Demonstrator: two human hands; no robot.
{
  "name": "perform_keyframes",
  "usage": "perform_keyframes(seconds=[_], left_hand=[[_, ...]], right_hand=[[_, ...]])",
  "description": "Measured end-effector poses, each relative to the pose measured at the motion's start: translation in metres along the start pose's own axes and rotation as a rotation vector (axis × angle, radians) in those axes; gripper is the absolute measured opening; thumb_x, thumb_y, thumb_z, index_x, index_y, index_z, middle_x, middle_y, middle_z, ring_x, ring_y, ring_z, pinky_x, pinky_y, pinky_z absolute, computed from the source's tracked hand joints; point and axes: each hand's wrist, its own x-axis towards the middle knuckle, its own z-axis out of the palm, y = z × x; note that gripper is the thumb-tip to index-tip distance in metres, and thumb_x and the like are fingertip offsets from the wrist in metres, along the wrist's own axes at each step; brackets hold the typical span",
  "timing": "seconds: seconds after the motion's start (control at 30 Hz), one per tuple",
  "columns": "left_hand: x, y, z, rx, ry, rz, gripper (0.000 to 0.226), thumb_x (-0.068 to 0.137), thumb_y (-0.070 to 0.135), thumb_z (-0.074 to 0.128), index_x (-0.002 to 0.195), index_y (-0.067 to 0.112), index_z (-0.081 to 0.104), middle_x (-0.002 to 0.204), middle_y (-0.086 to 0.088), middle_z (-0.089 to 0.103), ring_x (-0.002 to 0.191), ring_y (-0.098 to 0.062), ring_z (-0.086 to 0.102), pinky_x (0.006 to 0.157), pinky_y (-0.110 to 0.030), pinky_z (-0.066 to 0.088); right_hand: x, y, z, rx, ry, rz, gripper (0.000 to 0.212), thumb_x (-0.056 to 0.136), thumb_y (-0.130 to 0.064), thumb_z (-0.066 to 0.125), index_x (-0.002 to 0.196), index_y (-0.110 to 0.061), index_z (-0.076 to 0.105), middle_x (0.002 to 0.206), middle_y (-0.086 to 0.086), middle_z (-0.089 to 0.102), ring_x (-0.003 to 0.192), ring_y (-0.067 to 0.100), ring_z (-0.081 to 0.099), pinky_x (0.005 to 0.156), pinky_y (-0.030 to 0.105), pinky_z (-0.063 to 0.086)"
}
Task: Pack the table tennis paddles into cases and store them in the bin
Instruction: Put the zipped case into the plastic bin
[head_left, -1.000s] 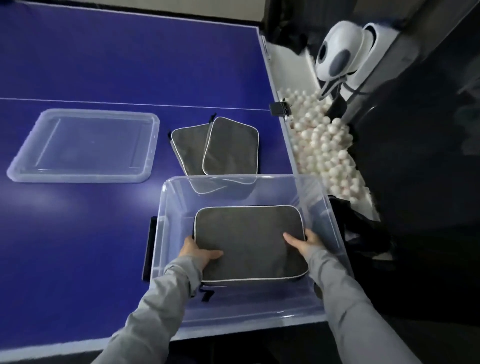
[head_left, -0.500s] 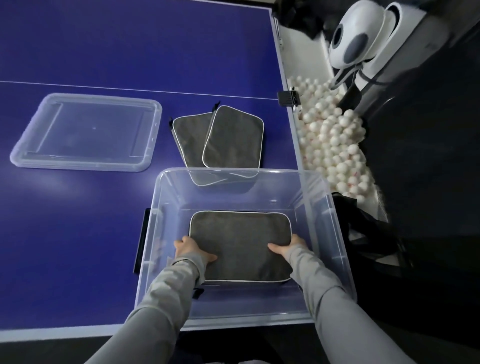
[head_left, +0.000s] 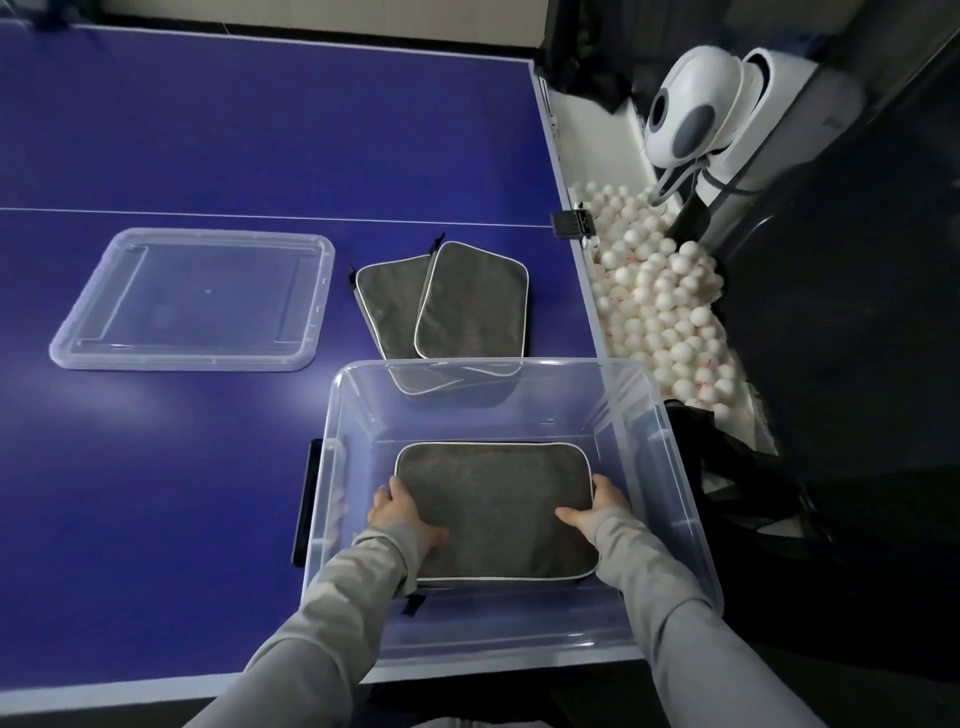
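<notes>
A person in grey sleeves reaches both hands into a clear plastic bin (head_left: 670, 467) at the near edge of a blue counter (head_left: 208, 130), holding a grey paddle case (head_left: 493, 506) trimmed in white piping. The case lies flat, low inside the bin (whether it rests on the bottom cannot be told through the clear plastic). The left hand (head_left: 402, 519) grips the case's 9 o'clock edge, thumb on top and fingers curled around the side; the right hand (head_left: 597, 506) grips the 3 o'clock edge the same way, thumb laid across the fabric.

Two more grey cases sit on the counter at the bin's 12 o'clock, just beyond its far wall. The right case (head_left: 472, 306) overlaps the left case (head_left: 387, 306), and their near ends show through the bin's far wall. The bin's clear lid (head_left: 197, 301) lies flat on the counter at about 10 o'clock from the bin, well apart from it, just this side of the white line (head_left: 260, 215) that crosses the counter.

Off the counter's edge, at 2 o'clock from the bin, a heap of white balls (head_left: 660, 306) fills a tray alongside a white, round-headed machine (head_left: 691, 114). A black latch (head_left: 306, 504) shows on the bin's 9 o'clock wall.
</notes>
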Motion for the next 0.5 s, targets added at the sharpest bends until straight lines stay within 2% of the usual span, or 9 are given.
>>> perform_keyframes(seconds=[0.1, 0.2, 0.3, 0.4, 0.5], left_hand=[[-0.009, 0.011, -0.007, 0.24, 0.041, 0.239, 0.09, 0.084, 0.039, 0.064, 0.148, 0.007, 0.011, 0.157, -0.011, 0.01, 0.144, -0.026, 0.014, 0.117, -0.032, 0.015], [-0.018, 0.021, -0.02, 0.403, 0.1, 0.422, 0.079, 0.087, 0.042, 0.058, 0.148, 0.011, 0.017, 0.155, -0.005, 0.017, 0.143, -0.024, 0.019, 0.116, -0.033, 0.018], [-0.026, 0.028, -0.038, 0.501, 0.229, 0.553, 0.073, 0.089, 0.043, 0.054, 0.147, 0.014, 0.02, 0.152, -0.003, 0.026, 0.141, -0.021, 0.023, 0.114, -0.034, 0.02], [-0.033, 0.03, -0.06, 0.523, 0.384, 0.646, 0.066, 0.09, 0.043, 0.05, 0.146, 0.017, 0.025, 0.148, 0.001, 0.034, 0.137, -0.016, 0.031, 0.11, -0.032, 0.025], [-0.041, 0.023, -0.083, 0.47, 0.521, 0.632, 0.063, 0.09, 0.046, 0.049, 0.144, 0.019, 0.03, 0.148, 0.003, 0.036, 0.136, -0.015, 0.032, 0.108, -0.03, 0.023]], right_hand=[[-0.013, -0.009, -0.006, -0.081, 0.086, -0.142, 0.071, 0.082, -0.025, 0.068, 0.139, -0.004, 0.031, 0.14, 0.017, 0.037, 0.131, 0.028, 0.036, 0.108, 0.026, 0.025], [-0.026, -0.023, -0.014, -0.156, 0.126, -0.296, 0.072, 0.086, -0.026, 0.062, 0.143, -0.004, 0.023, 0.145, 0.016, 0.03, 0.136, 0.026, 0.029, 0.111, 0.026, 0.019], [-0.04, -0.044, -0.024, -0.215, 0.189, -0.455, 0.069, 0.088, -0.026, 0.059, 0.143, -0.005, 0.023, 0.146, 0.013, 0.03, 0.137, 0.024, 0.027, 0.109, 0.024, 0.015], [-0.052, -0.072, -0.031, -0.267, 0.255, -0.608, 0.067, 0.088, -0.027, 0.059, 0.143, -0.007, 0.026, 0.144, 0.012, 0.034, 0.135, 0.026, 0.031, 0.111, 0.032, 0.024], [-0.062, -0.104, -0.03, -0.288, 0.248, -0.729, 0.067, 0.088, -0.028, 0.059, 0.143, -0.008, 0.027, 0.147, 0.011, 0.032, 0.136, 0.025, 0.029, 0.112, 0.033, 0.023]])
